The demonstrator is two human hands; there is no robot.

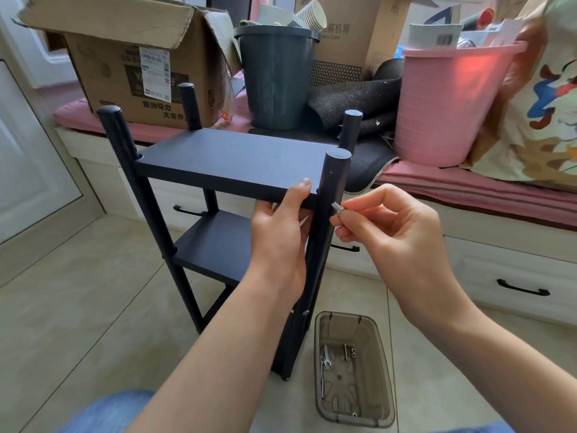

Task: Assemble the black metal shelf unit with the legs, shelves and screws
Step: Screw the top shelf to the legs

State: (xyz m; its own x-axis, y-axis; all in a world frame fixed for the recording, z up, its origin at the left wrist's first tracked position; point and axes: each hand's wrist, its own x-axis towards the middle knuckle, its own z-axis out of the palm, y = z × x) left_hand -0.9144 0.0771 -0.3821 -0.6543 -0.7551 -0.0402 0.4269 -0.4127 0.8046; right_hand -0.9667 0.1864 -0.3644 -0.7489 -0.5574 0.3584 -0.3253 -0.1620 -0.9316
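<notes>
Black shelf unit [224,189] is stood on the floor at frame centre. Top shelf [231,157] front edge is gripped by the left hand [281,232], thumb on top. A screw [337,209] is pinched in the right hand [390,232] grip, held against the front right leg [324,220]. Clear tray [352,373] with spare hardware is set at lower right.

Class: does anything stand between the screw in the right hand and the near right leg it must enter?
Nothing visible. The right hand pinches the screw with its tip at the near right leg, beside the top shelf.

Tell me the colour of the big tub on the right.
Pink tub, seen in the head view.
</notes>
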